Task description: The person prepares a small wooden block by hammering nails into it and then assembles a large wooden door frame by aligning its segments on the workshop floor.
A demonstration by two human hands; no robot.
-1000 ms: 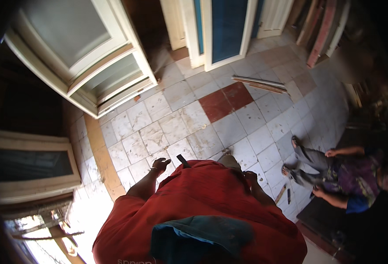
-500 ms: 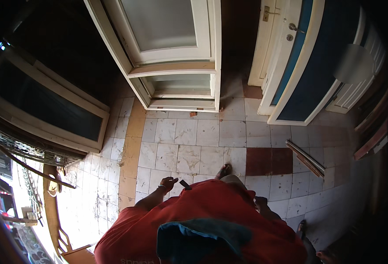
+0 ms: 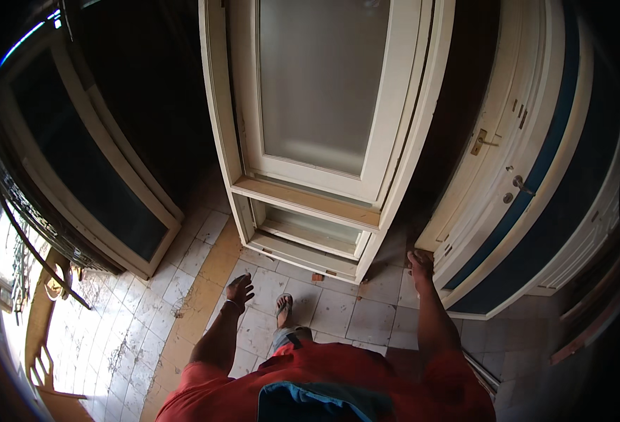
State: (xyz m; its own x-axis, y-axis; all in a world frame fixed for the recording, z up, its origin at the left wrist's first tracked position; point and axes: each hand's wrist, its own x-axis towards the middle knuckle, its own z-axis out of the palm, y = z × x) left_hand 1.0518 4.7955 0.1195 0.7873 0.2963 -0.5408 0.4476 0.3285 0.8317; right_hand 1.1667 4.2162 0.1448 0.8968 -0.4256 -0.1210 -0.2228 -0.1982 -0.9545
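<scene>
One spread left hand (image 3: 239, 290); right hand (image 3: 420, 267) near doors (image 3: 517, 151).

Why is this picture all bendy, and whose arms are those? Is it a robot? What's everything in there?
No robot! Those are a person's own bare hands. A wide, curvy camera on their head looks down, which makes straight edges bend. That's why you see their red shirt and a foot in a sandal from above.

The left hand is open, with nothing in it. The right hand has bent fingers near a white door with handles. I see nothing held there, but can't tell if it touches the door.

In front stands a tall white frame with cloudy glass. On the tiled floor, near the frame's foot, lies a little reddish-brown block.
</scene>
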